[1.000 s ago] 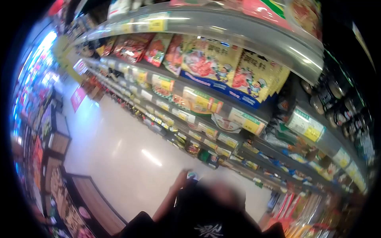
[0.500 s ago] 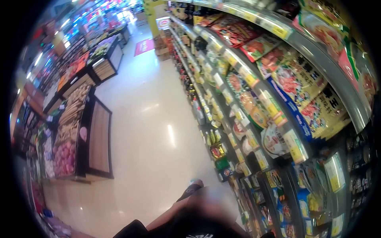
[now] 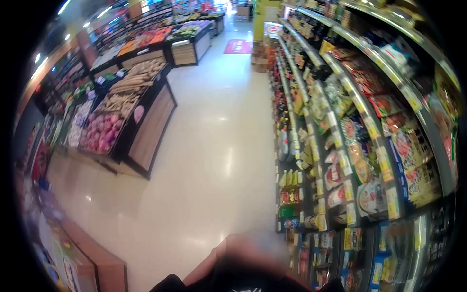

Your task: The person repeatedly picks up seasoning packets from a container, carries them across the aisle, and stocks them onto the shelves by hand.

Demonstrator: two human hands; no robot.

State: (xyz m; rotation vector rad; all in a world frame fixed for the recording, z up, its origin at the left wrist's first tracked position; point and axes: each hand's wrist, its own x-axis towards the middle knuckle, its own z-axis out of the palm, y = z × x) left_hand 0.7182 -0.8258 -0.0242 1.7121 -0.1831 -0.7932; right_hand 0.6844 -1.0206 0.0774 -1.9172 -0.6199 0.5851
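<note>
At the bottom centre, bare forearms come out of dark sleeves and meet in front of my dark shirt. My left hand (image 3: 231, 247) is smeared at the end of the left forearm, so its fingers do not show. A pale, blurred patch lies just right of it, and I cannot make out what it is. My right hand (image 3: 277, 263) seems to be within the same blur, its fingers hidden too. Nearest to the hands is the lower part of a long shelf rack (image 3: 360, 224) full of packaged goods; I cannot see either hand touching it.
Bagged foods (image 3: 372, 194) and bottles (image 3: 284, 134) line the right-hand shelves. On the left stands a wood-panelled produce stand (image 3: 155, 126) with onions (image 3: 102, 131) and root vegetables. A brown counter (image 3: 99, 253) juts in at lower left. Between them runs a pale floor (image 3: 214, 160), with cardboard boxes (image 3: 260, 56) farther off.
My view has turned and levelled, so the shelves now stand more upright and the brown counter has come into view. The dark item beside the forearm no longer shows.
</note>
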